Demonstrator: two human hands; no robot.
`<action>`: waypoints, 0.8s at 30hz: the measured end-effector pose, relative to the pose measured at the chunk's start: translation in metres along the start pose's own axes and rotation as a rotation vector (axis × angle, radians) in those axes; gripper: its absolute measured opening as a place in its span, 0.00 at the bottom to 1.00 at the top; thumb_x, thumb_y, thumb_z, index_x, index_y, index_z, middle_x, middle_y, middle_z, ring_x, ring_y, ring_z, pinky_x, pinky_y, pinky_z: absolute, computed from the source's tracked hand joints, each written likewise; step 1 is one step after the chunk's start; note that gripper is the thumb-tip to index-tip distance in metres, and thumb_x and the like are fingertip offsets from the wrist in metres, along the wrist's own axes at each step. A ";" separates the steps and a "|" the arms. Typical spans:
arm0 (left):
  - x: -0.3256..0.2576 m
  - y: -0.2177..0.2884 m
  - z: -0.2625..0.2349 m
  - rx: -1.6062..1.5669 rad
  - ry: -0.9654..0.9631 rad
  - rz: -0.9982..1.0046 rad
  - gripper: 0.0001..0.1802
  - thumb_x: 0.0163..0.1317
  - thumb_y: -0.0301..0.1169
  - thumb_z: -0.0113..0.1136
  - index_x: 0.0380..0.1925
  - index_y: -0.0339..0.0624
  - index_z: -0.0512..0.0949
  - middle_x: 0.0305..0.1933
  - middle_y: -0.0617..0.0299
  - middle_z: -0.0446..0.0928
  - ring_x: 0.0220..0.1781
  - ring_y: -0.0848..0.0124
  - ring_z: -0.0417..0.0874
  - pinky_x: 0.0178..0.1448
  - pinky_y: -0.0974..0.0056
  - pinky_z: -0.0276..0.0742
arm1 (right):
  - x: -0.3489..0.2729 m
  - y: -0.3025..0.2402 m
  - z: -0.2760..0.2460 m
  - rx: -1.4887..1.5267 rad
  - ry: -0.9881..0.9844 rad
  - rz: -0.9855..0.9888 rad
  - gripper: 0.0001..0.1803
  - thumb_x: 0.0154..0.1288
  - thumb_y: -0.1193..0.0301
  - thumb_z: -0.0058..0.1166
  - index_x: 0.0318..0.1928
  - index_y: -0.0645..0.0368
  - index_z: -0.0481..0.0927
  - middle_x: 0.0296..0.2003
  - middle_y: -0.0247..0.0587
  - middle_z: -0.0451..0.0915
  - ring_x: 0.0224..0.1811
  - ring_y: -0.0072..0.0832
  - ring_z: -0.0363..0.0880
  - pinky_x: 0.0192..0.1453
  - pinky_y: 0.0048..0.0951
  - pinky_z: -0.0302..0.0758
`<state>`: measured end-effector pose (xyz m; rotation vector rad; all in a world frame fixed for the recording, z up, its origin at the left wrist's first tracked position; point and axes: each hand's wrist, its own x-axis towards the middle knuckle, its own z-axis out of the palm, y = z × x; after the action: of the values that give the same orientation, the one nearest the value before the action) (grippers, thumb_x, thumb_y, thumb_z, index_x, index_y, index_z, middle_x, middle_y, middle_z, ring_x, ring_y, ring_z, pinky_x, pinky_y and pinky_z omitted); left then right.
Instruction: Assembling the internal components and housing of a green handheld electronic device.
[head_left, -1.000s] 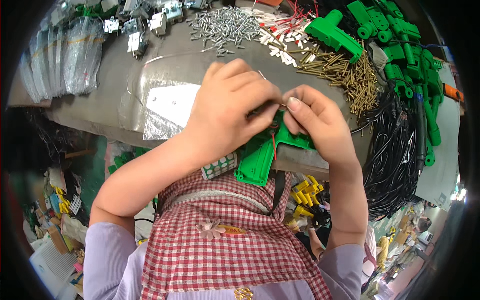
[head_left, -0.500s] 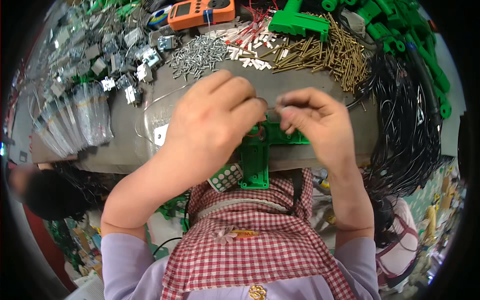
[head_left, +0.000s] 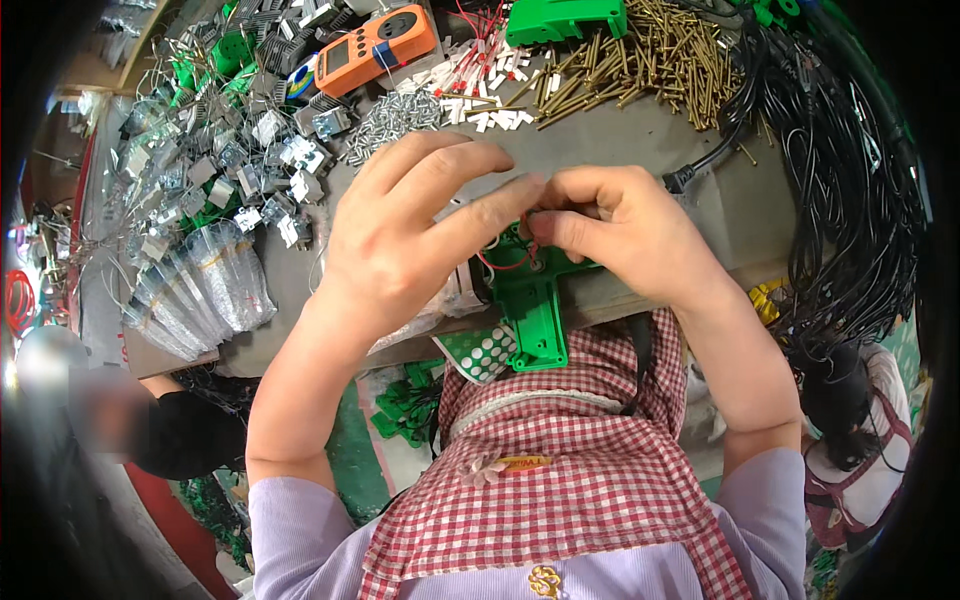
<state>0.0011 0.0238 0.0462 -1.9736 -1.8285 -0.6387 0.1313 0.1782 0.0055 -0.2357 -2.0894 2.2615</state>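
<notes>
A green plastic tool housing lies open at the table's front edge, its handle part toward me. A thin red wire loops up out of it. My right hand is closed over the housing, thumb and forefinger pinched on the red wire at its upper end. From the left, my left hand reaches over with its fingers stretched apart; the forefinger tip meets my right fingertips. Its thumb is hidden. Beside the housing, a sheet with pale round dots hangs at the table edge.
Farther back lie silver screws, white-sleeved red leads, long brass screws, an orange meter and another green housing. Metal parts and clear bags are heaped left, black cables right. People sit on both sides.
My left fingers have spread from a curled grip, and the right hand has come in to meet them. The whole view has shifted, showing more of the left side.
</notes>
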 end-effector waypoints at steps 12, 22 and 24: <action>-0.005 0.002 0.001 0.000 0.028 0.058 0.14 0.38 0.20 0.69 0.30 0.37 0.82 0.30 0.59 0.76 0.32 0.63 0.79 0.35 0.63 0.77 | 0.004 0.005 0.000 0.124 -0.086 -0.055 0.09 0.65 0.72 0.54 0.38 0.68 0.80 0.28 0.31 0.79 0.31 0.16 0.73 0.37 0.21 0.72; -0.008 0.001 0.002 0.008 0.082 0.050 0.15 0.37 0.19 0.70 0.30 0.37 0.82 0.30 0.60 0.76 0.32 0.63 0.79 0.34 0.63 0.77 | 0.003 -0.003 -0.005 0.100 -0.143 0.072 0.10 0.65 0.71 0.55 0.39 0.67 0.81 0.30 0.31 0.81 0.33 0.15 0.74 0.39 0.20 0.72; -0.007 0.001 0.001 0.006 0.073 0.053 0.15 0.37 0.19 0.70 0.30 0.37 0.82 0.29 0.60 0.76 0.32 0.63 0.79 0.34 0.63 0.76 | 0.004 -0.004 -0.005 0.110 -0.150 0.077 0.10 0.65 0.71 0.55 0.40 0.67 0.81 0.30 0.30 0.81 0.33 0.15 0.74 0.40 0.20 0.72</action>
<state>0.0014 0.0183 0.0412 -1.9610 -1.7279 -0.6796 0.1278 0.1836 0.0088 -0.1469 -2.0482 2.5030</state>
